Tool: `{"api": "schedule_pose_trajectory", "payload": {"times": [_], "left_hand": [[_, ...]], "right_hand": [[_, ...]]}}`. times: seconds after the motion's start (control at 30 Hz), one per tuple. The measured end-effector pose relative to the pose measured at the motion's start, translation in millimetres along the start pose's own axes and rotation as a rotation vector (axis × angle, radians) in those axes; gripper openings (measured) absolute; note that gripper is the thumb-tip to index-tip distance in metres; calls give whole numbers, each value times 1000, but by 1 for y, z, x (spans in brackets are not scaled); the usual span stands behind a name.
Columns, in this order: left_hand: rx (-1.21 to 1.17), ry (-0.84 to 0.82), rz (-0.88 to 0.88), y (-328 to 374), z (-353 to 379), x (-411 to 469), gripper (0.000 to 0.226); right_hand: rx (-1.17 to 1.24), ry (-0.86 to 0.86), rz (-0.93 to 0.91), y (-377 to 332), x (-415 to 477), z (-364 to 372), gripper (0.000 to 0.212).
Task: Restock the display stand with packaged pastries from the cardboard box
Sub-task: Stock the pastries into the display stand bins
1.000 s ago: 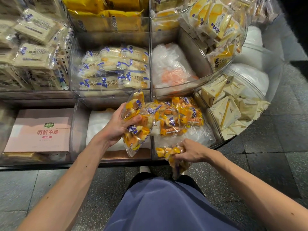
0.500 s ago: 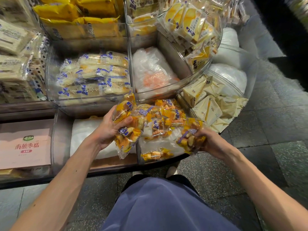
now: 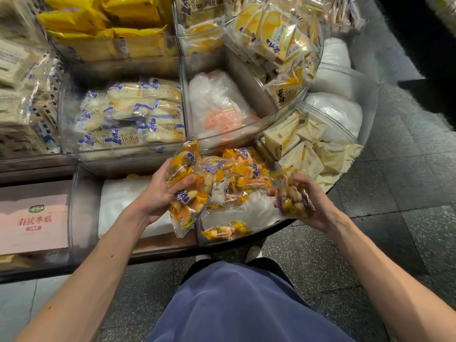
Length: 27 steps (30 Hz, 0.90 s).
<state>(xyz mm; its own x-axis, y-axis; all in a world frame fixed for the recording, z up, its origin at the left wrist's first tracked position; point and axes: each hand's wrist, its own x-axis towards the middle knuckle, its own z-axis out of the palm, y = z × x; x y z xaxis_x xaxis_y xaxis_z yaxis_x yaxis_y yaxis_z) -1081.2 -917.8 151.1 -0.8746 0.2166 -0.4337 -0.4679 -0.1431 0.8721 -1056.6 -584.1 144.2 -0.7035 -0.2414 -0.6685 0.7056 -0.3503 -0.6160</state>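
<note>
My left hand (image 3: 158,193) grips an upright clear bag of small yellow-wrapped pastries (image 3: 188,186) over the divider of the bottom shelf of the display stand (image 3: 81,213). My right hand (image 3: 312,206) holds a second such pastry bag (image 3: 292,196) at the right side of the lower clear bin. Between the hands, several pastry bags (image 3: 243,172) lie piled in that bin, and one more bag (image 3: 225,230) lies at its front. The cardboard box is out of view.
White plastic padding (image 3: 123,203) fills the bin under my left hand. A pink box (image 3: 33,218) sits at the left. Triangular cream packs (image 3: 301,146) fill the bin to the right. Upper tiers hold white and yellow packs (image 3: 133,114). Dark tiled floor (image 3: 394,193) lies beside the stand.
My right hand has risen with its bag from near my lap up to the right side of the lower bin. The left hand has stayed holding its bag in place.
</note>
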Motion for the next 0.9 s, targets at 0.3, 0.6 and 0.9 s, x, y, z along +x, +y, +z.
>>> {"api": "schedule_pose_trajectory", "payload": {"times": [0.3, 0.6, 0.9], "left_hand": [[-22, 15, -15, -1, 4, 1, 98], [-28, 44, -11, -4, 5, -2, 104], [-46, 73, -9, -11, 4, -5, 102]], "right_hand": [[-430, 93, -37, 4, 9, -10, 37], [-1958, 122, -654, 22, 32, -8, 69], [-2177, -276, -629, 38, 40, -13, 61]]}}
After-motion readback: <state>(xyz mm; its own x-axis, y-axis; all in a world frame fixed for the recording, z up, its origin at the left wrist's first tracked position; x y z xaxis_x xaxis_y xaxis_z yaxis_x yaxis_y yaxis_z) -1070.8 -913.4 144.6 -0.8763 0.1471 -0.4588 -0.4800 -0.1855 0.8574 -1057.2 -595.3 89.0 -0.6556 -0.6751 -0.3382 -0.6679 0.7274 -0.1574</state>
